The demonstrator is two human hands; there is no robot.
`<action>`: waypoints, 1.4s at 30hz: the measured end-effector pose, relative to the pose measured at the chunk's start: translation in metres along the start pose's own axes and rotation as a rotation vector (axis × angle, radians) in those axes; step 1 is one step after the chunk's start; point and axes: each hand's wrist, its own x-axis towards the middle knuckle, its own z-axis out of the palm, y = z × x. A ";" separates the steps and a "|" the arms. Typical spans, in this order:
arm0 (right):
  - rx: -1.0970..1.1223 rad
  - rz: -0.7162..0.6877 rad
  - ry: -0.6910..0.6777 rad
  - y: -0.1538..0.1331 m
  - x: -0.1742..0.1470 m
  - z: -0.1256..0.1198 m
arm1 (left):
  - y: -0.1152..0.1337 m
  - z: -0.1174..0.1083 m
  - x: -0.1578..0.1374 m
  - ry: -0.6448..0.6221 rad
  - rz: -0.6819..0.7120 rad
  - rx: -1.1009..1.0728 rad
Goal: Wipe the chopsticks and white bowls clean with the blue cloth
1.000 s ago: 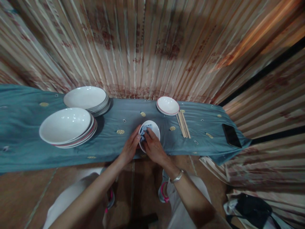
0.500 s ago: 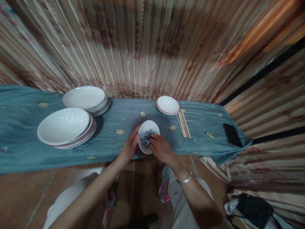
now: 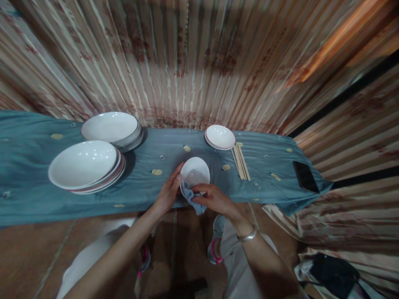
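A small white bowl (image 3: 195, 169) is tilted towards me over the near edge of the table. My left hand (image 3: 170, 190) grips its left side, thumb at the rim and the other fingers partly hidden behind it. Pinched in my right hand (image 3: 215, 198) is a crumpled blue cloth (image 3: 193, 202), which lies over the bowl's near rim and hangs a little below it. The fingers of my right hand are bent round the cloth.
Two stacks of large white bowls, one nearer (image 3: 84, 166) and one farther (image 3: 109, 126), stand at left. Behind the small bowl sit stacked shallow bowls (image 3: 220, 137), with chopsticks (image 3: 241, 162) beside them. A phone (image 3: 305, 176) lies near the right end of the patterned tablecloth (image 3: 146, 193).
My right hand has drawn the blue cloth from the inside of the small bowl down to its near rim. My left hand keeps its hold on the bowl.
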 end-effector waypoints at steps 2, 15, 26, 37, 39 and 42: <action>0.096 0.024 0.033 -0.001 0.001 0.006 | 0.001 0.000 0.000 0.005 0.007 0.027; 0.402 -0.041 0.315 -0.007 0.020 0.027 | -0.005 0.001 0.001 -0.010 0.067 0.065; 0.243 -0.143 0.492 -0.010 0.035 0.014 | 0.000 0.004 -0.001 -0.023 0.029 0.025; -0.260 -0.003 0.532 0.008 0.030 0.009 | 0.004 0.003 -0.002 -0.028 -0.001 0.033; -0.327 0.009 0.486 0.007 0.028 0.010 | 0.004 0.003 -0.003 -0.028 -0.006 0.023; -0.436 0.026 0.433 0.007 0.026 0.011 | 0.004 0.003 -0.002 -0.029 -0.007 0.039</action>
